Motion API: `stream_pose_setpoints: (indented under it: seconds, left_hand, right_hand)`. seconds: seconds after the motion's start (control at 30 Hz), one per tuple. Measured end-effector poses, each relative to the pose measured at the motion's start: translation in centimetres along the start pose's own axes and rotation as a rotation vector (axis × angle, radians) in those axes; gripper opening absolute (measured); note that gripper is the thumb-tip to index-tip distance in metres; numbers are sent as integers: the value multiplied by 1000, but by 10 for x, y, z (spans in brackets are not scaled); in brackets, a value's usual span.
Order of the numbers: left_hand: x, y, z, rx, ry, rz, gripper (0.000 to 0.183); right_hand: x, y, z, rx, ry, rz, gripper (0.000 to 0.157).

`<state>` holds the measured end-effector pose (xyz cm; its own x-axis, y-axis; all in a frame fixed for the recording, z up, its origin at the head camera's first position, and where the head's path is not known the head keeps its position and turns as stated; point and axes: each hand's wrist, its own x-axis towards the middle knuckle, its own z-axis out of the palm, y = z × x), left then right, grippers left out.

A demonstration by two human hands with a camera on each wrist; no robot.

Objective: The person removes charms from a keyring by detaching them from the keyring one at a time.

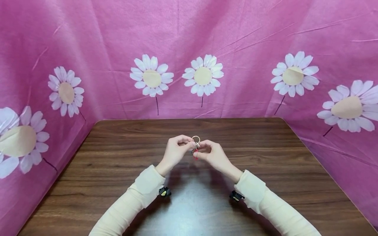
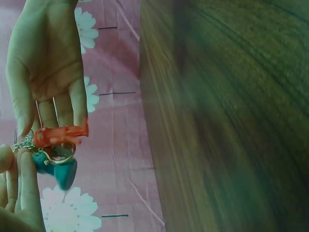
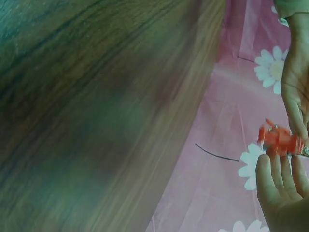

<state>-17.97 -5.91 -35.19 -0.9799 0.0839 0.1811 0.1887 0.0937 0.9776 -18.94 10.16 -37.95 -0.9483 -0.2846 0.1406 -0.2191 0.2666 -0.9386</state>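
Both hands meet over the middle of the table around a keychain (image 1: 198, 144) with a gold ring at its top. My left hand (image 1: 175, 150) pinches it near the ring and small chain, thumb toward me. From the other side, my right hand (image 1: 216, 154) has thumb and fingertips at the red charm (image 2: 55, 136). A teal charm (image 2: 66, 174) hangs close by in the left wrist view, partly behind the gold ring (image 2: 62, 162). In the right wrist view the red charm (image 3: 280, 139) lies against the right hand's fingers, and the chain runs out at the frame's edge.
A brown wood-grain table (image 1: 118, 157) spreads beneath the hands. Pink fabric (image 1: 112, 39) printed with white daisies (image 1: 152, 78) encloses its back and both sides. Cream sleeves (image 1: 124, 209) cover the forearms, with a small black device (image 1: 164, 192) at each wrist.
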Motion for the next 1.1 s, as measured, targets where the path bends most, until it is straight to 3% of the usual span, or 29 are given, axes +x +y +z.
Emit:
stream_pose_setpoints:
  seconds: [0.17,0.33,0.53,0.63,0.87,1.1]
  left_hand:
    - [-8,13,2,56,-6,20,19]
    - [-7,11,1,49,-14,-1,17]
    - [2,-10,-1,-51,-14,-59,16]
    - [6,-20,-2,-53,-5,-72,18]
    - [6,-18,-1,-18,-17,-21,21]
    - [5,-21,1,75,13,44,18]
  right_hand:
    - [1,-2,1,-54,11,-12,23]
    - [1,-2,-3,-131,33,-65,10]
    - [-2,-4,-10,-254,49,-122,12]
    - [-2,-5,-14,-299,39,-156,14]
    - [0,-7,-19,-379,52,-217,15]
    - [0,-5,-21,-494,111,-292,14]
